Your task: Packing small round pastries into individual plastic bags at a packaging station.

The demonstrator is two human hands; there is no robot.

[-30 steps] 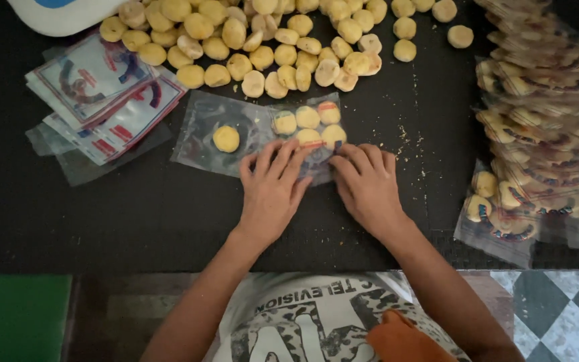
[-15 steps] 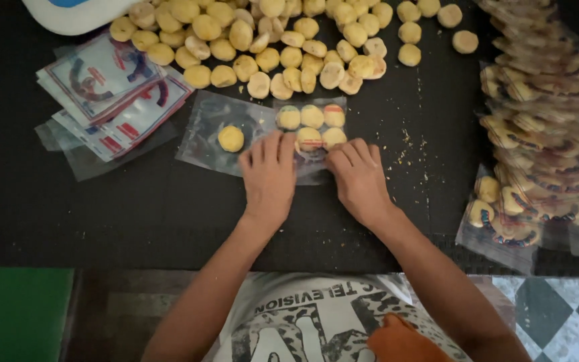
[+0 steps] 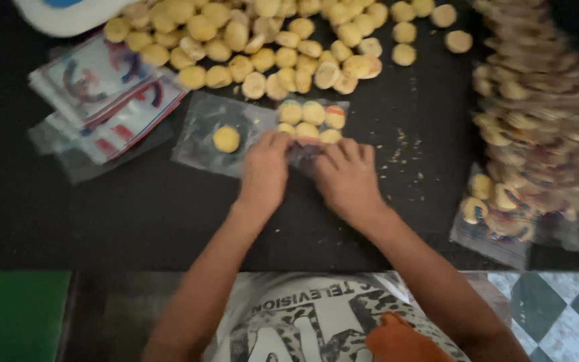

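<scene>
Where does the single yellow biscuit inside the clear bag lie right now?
In the head view, the single biscuit lies in the clear bag, left of the left hand, below the loose biscuit pile.

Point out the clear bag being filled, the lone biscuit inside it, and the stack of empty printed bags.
clear bag (image 3: pixel 199 137), head view, bare plastic at left.
lone biscuit (image 3: pixel 226 139), head view, its centre.
stack of empty printed bags (image 3: pixel 98 90), head view, top bag's face.

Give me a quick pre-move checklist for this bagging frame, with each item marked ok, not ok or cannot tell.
1. Both hands on the clear bag: ok; left hand and right hand press its near edge.
2. Biscuits in the bag grouped: not ok; a lone biscuit lies apart at the left.
3. Bag mouth sealed: cannot tell; fingers cover it.
4. Loose biscuit pile within reach: ok.
5. Black table clean: not ok; crumbs beside the right hand.
</scene>
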